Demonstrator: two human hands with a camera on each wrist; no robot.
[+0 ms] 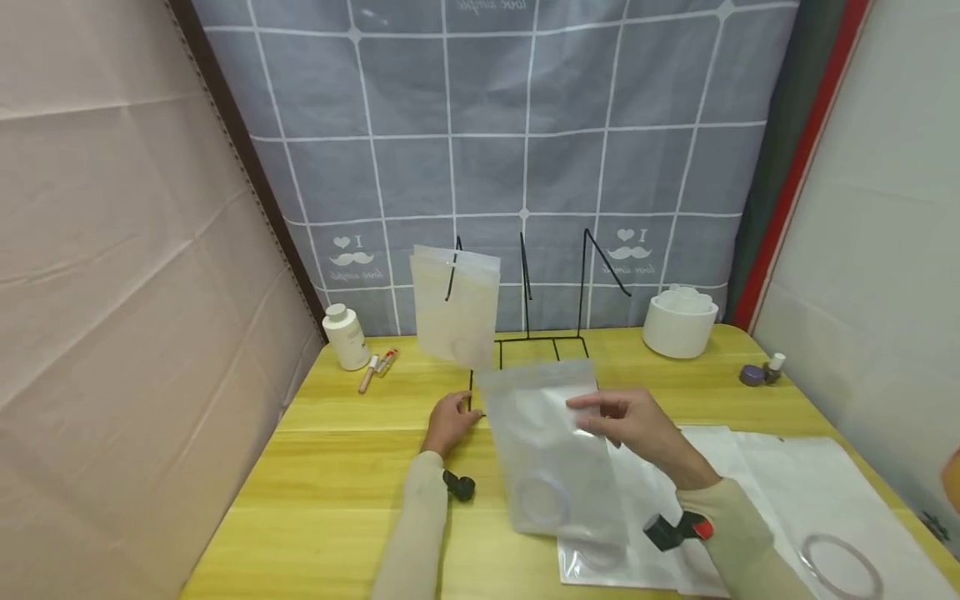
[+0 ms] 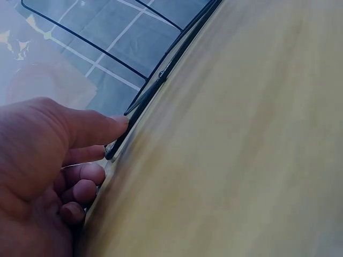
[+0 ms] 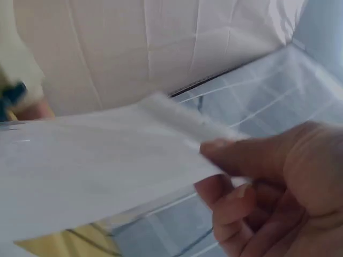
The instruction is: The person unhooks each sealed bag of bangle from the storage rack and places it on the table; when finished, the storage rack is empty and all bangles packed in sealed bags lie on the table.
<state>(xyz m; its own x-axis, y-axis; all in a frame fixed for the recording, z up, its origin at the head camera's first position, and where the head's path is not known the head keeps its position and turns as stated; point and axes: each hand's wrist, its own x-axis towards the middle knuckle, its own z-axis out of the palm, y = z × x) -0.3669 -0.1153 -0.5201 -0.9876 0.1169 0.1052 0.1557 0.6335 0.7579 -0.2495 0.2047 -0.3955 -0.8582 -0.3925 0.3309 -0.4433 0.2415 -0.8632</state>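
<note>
My right hand [image 1: 639, 427] pinches the edge of a translucent zip bag [image 1: 525, 442] between thumb and fingers. A pale ring shape [image 1: 543, 500] shows through the bag's lower part. At the near left corner of a black wire display rack [image 1: 538, 338], my left hand [image 1: 448, 423] holds the base wire between thumb and index finger, as the left wrist view shows. Similar frosted bags [image 1: 453, 325] hang from the rack's left hook. The middle hook [image 1: 526, 267] and right hook [image 1: 606, 260] carry nothing. In the right wrist view, the bag [image 3: 102, 166] hides much of the scene.
More white bags [image 1: 795, 483] lie at the table's front right, one with a ring. A white bottle [image 1: 347, 337] and two small tubes [image 1: 367, 375] sit back left. A white round container [image 1: 679, 325] stands back right, near a purple-lidded jar [image 1: 752, 375] and small bottle [image 1: 774, 367].
</note>
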